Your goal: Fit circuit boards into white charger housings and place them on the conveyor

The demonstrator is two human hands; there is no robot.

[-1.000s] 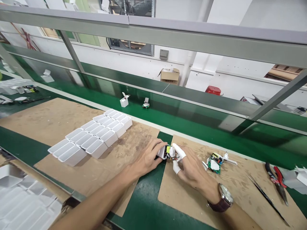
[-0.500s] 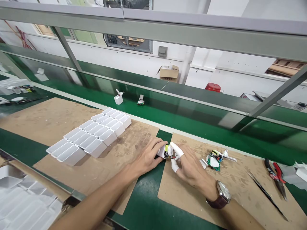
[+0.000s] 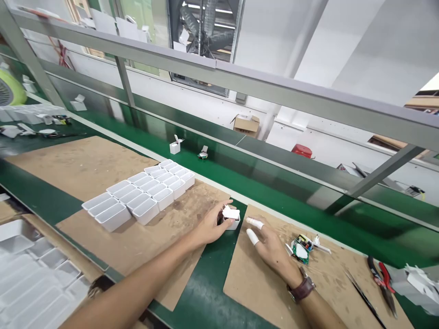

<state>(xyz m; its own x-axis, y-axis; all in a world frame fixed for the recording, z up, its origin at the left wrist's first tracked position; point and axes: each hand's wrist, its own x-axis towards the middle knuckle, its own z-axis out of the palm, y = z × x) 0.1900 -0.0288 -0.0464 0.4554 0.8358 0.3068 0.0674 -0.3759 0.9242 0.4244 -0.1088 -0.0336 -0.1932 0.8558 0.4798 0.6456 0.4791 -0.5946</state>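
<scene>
My left hand (image 3: 214, 225) is closed around a small white plastic box (image 3: 233, 225) on the green bench strip between two cardboard sheets. A white flap-like piece (image 3: 230, 212) sticks up at the box's top; what lies inside is mostly hidden. Just to the right, my right hand (image 3: 272, 249) is apart from the box, with its fingers spread and nothing in them. White finger cots (image 3: 253, 236) cover its thumb and forefinger. Beyond it, a green circuit board (image 3: 301, 251) with white parts attached lies on the right cardboard sheet (image 3: 250, 283).
Rows of open white boxes (image 3: 146, 194) stand on the left cardboard. More fill a carton (image 3: 37, 283) at lower left. Tweezers (image 3: 363, 294) and red-handled pliers (image 3: 384, 283) lie at right. On the green belt sit another white box (image 3: 174, 147) and a board (image 3: 203, 153).
My right hand has let go and drawn back from the box, its fingers now apart. In my left hand the box has turned upright, with a white piece at its top. The view has tilted.
</scene>
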